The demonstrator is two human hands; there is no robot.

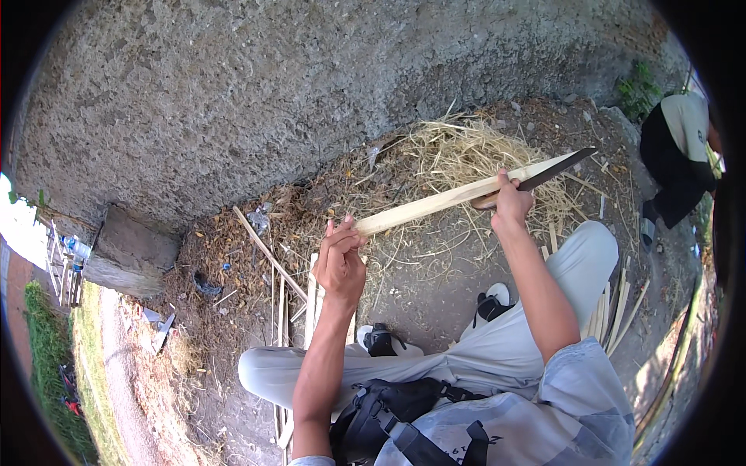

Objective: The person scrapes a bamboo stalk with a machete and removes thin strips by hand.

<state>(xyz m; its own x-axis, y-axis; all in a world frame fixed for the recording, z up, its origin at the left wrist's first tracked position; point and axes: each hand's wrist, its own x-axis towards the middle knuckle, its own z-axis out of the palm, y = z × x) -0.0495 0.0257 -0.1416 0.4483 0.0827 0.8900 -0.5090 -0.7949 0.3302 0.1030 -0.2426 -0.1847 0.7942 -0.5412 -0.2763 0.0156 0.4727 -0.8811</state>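
A long pale bamboo strip point(431, 203) slants up to the right in front of me, above the ground. Its lower left end is pinched in my left hand point(340, 262), with some fingers bent loosely. My right hand point(513, 203) is closed round a knife point(556, 169) with a long dark blade and a brown handle, part of which shows below the strip. The thumb of that hand lies against the strip, and the blade runs along the strip's far right part. Whether the edge bites into the strip, I cannot tell.
Curly shavings point(458, 151) are heaped before a rough grey wall point(256, 85). Split strips lie beside my left leg point(312, 299) and right leg point(618, 311). A concrete block point(128, 252) with a plastic bottle point(76, 247) stands left. Another person point(676, 147) is at far right.
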